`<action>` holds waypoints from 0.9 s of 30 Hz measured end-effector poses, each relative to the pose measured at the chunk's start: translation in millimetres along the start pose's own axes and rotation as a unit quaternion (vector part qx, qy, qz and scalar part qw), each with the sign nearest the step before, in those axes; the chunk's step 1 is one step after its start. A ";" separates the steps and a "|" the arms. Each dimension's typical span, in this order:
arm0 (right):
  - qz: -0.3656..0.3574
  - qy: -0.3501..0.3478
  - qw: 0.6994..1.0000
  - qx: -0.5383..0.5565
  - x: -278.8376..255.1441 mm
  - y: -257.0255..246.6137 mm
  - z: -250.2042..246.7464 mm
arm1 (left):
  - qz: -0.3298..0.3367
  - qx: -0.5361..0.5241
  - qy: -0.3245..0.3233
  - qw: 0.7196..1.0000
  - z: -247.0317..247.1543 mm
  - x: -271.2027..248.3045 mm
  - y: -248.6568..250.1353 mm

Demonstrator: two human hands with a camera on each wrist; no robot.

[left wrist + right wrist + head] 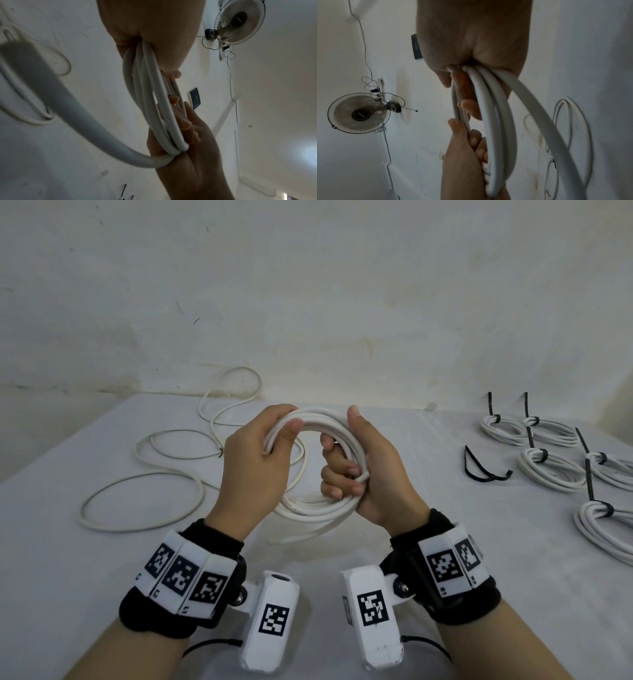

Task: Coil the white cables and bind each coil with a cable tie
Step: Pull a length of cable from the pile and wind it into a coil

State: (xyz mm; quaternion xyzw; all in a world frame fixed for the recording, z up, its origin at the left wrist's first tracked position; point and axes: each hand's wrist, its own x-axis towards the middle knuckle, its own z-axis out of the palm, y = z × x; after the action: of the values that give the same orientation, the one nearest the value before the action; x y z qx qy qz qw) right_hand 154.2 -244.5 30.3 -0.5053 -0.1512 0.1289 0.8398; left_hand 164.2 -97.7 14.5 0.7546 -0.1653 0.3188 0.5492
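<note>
Both hands grip one white cable coil (310,460) above the table (445,559): left hand (255,463) curled round its left side, right hand (363,470) round its right. Only the wrist views show the wall fan (358,113); only the head view shows five bound coils (551,470) and loose black cable ties (484,469) to the right.

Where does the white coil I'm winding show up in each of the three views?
Head: the coil is at centre, held between both hands above the table.
Left wrist: the coil runs down the middle, edge-on.
Right wrist: right of centre, edge-on.
Shared landmark: the right hand gripping its loops.
</note>
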 end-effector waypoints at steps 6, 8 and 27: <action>-0.022 0.010 1.000 -0.014 -2.3 -6.7 -1.1 | -0.099 -0.141 -0.079 0.982 -0.8 0.2 9.2; -0.031 0.021 0.999 -0.024 -2.3 -6.3 -2.1 | -0.146 -0.184 -0.096 0.967 -0.4 0.9 10.1; -0.136 0.124 0.853 -0.489 4.7 -1.2 -30.3 | -0.175 -0.179 0.018 0.968 -7.8 9.9 0.1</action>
State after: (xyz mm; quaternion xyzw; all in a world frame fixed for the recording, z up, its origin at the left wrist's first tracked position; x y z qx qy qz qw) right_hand 170.2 -267.9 18.6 -0.8370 -0.1569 -0.1406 0.5050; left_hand 169.2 -89.5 22.6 0.6552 -0.0750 0.1965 0.7256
